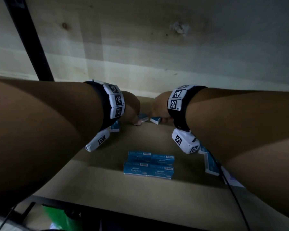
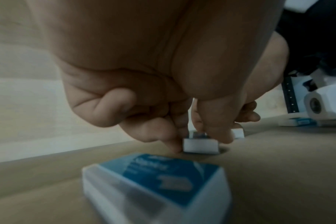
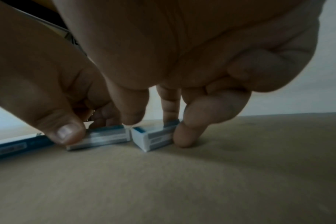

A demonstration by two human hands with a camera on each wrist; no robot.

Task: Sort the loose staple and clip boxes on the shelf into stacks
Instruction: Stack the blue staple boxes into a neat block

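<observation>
At the back of the shelf (image 1: 157, 189): both hands down on small blue-and-white boxes, one each.

Left hand (image 1: 132, 107) pinches the left small box (image 2: 200, 145) between thumb and fingertips, box flat on the shelf board; right hand (image 1: 158, 105) grips the right small box (image 3: 153, 137) the same way, thumb on one side, fingers on the other. The two boxes sit just beside each other, ends nearly touching, right one angled. Nearer the front edge, a block of staple boxes (image 1: 148, 164) stands stacked two high, side by side. Another box (image 2: 155, 181) lies loose under the left wrist; more blue boxes (image 1: 210, 164) lean at the right, partly hidden by the right forearm. Wooden back panel (image 1: 140, 47) behind.
</observation>
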